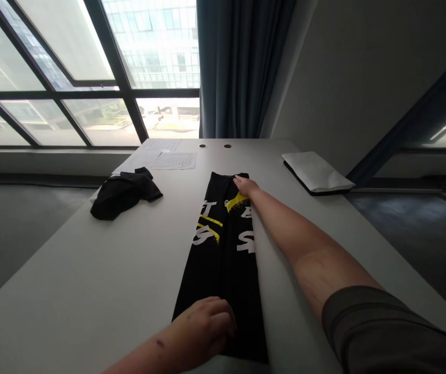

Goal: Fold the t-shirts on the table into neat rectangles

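A black T-shirt (pixel 238 283) with white lettering and yellow brush-stroke print lies in a long narrow strip down the middle of the white table. Its sides are folded inward and meet along a lengthwise line. At the far end, my right hand (pixel 245 185) has its fingers closed on the top edge, near the neckline. My left hand (pixel 207 330) rests over the near end, with its fingers curled down onto the cloth. The fingertips of that hand are hidden, and it covers part of the lower left edge.
To the left lies a crumpled black garment (pixel 123 193). Printed paper sheets (pixel 174 160) are spread at the far left of the table (pixel 90 280). A white folded item (pixel 316 171) with a black underside sits at the far right. Two round holes (pixel 203 146) show near the back edge.
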`<act>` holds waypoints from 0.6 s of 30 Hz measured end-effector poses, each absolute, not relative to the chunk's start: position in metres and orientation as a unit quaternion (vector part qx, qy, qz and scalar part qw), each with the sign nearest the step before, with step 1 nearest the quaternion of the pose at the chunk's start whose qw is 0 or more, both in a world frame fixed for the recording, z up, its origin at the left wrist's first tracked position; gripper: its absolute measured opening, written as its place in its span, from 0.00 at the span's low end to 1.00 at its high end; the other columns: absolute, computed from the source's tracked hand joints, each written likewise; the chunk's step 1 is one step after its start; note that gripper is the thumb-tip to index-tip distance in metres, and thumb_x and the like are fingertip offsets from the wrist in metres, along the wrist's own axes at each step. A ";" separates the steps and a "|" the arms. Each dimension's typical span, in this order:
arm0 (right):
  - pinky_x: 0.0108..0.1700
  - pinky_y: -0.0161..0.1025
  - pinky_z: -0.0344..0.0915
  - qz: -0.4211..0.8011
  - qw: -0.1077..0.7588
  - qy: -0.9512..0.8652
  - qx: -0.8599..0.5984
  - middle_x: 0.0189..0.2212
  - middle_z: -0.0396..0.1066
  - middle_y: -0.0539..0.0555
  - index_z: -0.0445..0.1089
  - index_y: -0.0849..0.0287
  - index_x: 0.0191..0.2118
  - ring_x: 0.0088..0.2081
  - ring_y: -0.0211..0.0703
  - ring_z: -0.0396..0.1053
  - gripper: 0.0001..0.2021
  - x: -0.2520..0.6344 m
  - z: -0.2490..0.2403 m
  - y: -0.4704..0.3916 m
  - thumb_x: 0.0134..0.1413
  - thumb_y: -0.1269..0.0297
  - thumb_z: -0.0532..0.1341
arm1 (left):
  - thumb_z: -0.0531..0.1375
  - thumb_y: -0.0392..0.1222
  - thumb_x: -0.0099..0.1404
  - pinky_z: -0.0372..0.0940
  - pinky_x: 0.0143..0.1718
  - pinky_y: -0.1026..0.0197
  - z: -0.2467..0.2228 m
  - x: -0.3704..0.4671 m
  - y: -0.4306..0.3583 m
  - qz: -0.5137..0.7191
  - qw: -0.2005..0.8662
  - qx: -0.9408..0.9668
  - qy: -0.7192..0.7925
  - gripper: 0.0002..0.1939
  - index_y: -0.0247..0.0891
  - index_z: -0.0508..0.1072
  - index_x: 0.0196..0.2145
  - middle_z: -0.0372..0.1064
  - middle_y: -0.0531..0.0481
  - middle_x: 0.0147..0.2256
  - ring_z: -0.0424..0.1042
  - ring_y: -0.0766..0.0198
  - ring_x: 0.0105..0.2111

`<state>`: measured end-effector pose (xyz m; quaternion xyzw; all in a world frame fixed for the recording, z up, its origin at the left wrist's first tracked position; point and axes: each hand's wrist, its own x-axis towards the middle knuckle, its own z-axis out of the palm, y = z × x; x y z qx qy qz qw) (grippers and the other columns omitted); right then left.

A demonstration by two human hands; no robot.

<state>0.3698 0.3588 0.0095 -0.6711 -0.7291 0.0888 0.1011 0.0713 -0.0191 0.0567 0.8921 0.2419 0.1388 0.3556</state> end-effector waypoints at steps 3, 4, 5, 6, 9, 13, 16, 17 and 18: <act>0.69 0.73 0.46 0.102 0.057 -0.702 -0.703 0.76 0.46 0.63 0.51 0.52 0.76 0.73 0.66 0.48 0.34 0.349 -0.003 0.352 0.72 0.43 0.44 | 0.58 0.27 0.57 0.69 0.53 0.60 0.058 0.055 -0.014 0.127 0.357 0.893 0.244 0.20 0.46 0.75 0.45 0.74 0.53 0.53 0.76 0.62 0.47; 0.68 0.76 0.43 0.101 0.046 -0.694 -0.711 0.77 0.42 0.62 0.49 0.50 0.76 0.75 0.67 0.44 0.34 0.344 -0.006 0.350 0.72 0.43 0.44 | 0.60 0.29 0.57 0.69 0.54 0.59 0.060 0.052 -0.011 0.129 0.360 0.891 0.244 0.23 0.48 0.75 0.49 0.72 0.52 0.56 0.75 0.60 0.50; 0.68 0.77 0.40 0.099 0.039 -0.687 -0.719 0.77 0.39 0.61 0.48 0.48 0.77 0.76 0.66 0.40 0.34 0.341 -0.009 0.347 0.72 0.43 0.44 | 0.61 0.30 0.57 0.69 0.55 0.58 0.061 0.050 -0.008 0.133 0.362 0.888 0.252 0.26 0.49 0.74 0.52 0.70 0.51 0.58 0.74 0.59 0.51; 0.69 0.77 0.38 0.096 0.033 -0.681 -0.725 0.78 0.36 0.59 0.47 0.47 0.77 0.76 0.65 0.37 0.34 0.338 -0.011 0.345 0.72 0.43 0.43 | 0.63 0.32 0.58 0.68 0.56 0.56 0.061 0.049 -0.006 0.138 0.361 0.883 0.268 0.26 0.49 0.74 0.54 0.69 0.50 0.58 0.74 0.57 0.52; 0.70 0.76 0.37 0.093 0.024 -0.676 -0.731 0.78 0.35 0.57 0.45 0.45 0.77 0.76 0.62 0.35 0.34 0.336 -0.011 0.342 0.72 0.42 0.42 | 0.65 0.40 0.63 0.67 0.55 0.50 0.054 0.051 -0.001 0.123 0.332 0.869 0.346 0.22 0.46 0.73 0.55 0.73 0.47 0.52 0.72 0.53 0.50; 0.69 0.77 0.38 0.078 0.049 -0.686 -0.722 0.78 0.37 0.57 0.50 0.46 0.76 0.76 0.64 0.35 0.33 0.335 -0.008 0.335 0.72 0.44 0.44 | 0.67 0.45 0.65 0.65 0.51 0.49 0.037 0.055 -0.005 0.083 0.305 0.879 0.356 0.20 0.49 0.74 0.55 0.74 0.49 0.49 0.71 0.53 0.47; 0.70 0.74 0.40 0.027 0.130 -0.701 -0.701 0.76 0.45 0.58 0.59 0.51 0.73 0.76 0.62 0.40 0.29 0.334 -0.009 0.311 0.72 0.50 0.47 | 0.67 0.46 0.66 0.63 0.51 0.51 0.034 0.054 -0.009 0.080 0.306 0.890 0.327 0.19 0.50 0.75 0.54 0.75 0.50 0.48 0.70 0.54 0.48; 0.71 0.72 0.42 0.011 0.158 -0.708 -0.688 0.75 0.49 0.59 0.63 0.53 0.70 0.75 0.61 0.43 0.28 0.334 -0.009 0.299 0.71 0.53 0.48 | 0.67 0.46 0.66 0.63 0.51 0.51 0.034 0.053 -0.009 0.082 0.308 0.891 0.322 0.18 0.50 0.75 0.53 0.75 0.51 0.48 0.70 0.54 0.48; 0.72 0.69 0.44 0.000 0.185 -0.717 -0.672 0.73 0.54 0.60 0.68 0.54 0.67 0.74 0.60 0.46 0.26 0.335 -0.009 0.285 0.71 0.55 0.48 | 0.67 0.45 0.66 0.63 0.51 0.51 0.035 0.052 -0.009 0.085 0.312 0.892 0.317 0.18 0.51 0.75 0.53 0.75 0.51 0.48 0.70 0.54 0.48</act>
